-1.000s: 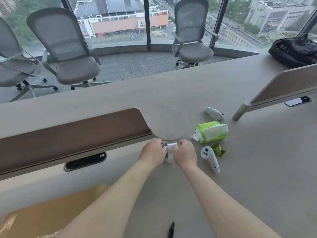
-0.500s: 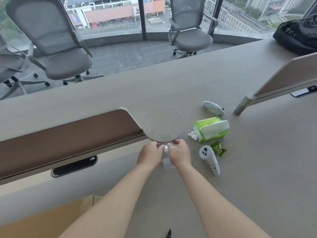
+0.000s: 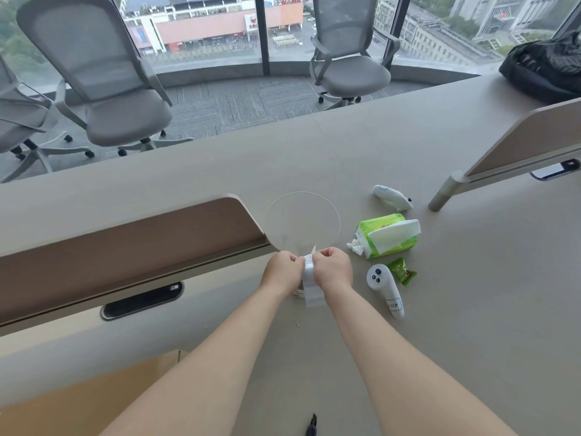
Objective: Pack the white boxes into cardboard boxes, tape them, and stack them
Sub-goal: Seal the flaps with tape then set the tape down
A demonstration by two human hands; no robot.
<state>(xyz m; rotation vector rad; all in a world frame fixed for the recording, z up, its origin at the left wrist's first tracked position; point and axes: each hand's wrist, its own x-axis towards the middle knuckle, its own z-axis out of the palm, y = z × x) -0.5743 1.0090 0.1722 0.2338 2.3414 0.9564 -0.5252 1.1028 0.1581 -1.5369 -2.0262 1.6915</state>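
Pinching the tape strip (image 3: 312, 287) from both sides, left hand (image 3: 282, 272) and right hand (image 3: 334, 268) could let it fold and stick to itself

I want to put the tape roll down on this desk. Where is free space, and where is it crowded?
Free: the bare desk beyond the brown divider, up to the far edge; also the near right part, below the near controller. Crowded: right of the right hand, where the tissue pack, green wrapper and far controller lie close.
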